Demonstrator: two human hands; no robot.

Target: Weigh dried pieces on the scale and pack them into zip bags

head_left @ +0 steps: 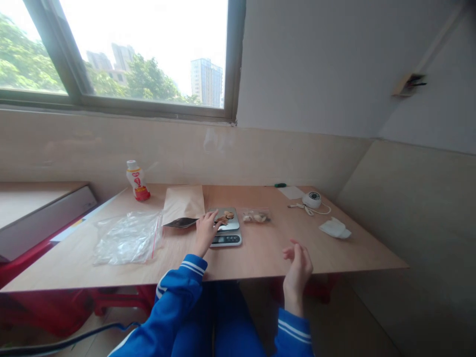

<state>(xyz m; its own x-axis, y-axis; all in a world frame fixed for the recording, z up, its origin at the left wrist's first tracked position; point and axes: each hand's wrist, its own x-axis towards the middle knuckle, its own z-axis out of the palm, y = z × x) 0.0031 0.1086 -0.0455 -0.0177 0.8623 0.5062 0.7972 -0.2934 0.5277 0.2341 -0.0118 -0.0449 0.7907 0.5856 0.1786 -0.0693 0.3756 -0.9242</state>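
Observation:
My left hand [207, 229] lies over the left side of a kitchen scale [227, 240], fingers stretched out, thumb close to some brown dried pieces [224, 218] on the weighing plate. Whether the fingertips touch the pieces I cannot tell. My right hand [298, 263] is raised at the table's front edge, its fingers loosely bent and apart, with nothing visible in it. Just right of the scale is a small clear zip bag [256, 216] with pale and brown pieces inside. A brown paper pouch [183, 204] lies left of the scale, its dark mouth facing me.
A large clear plastic bag [124, 238] lies at the table's left. Behind it stands a white and red bottle [137, 181]. Toward the right are a white round device [311, 199] with a cable, a crumpled tissue [335, 228] and a green-handled tool [280, 185].

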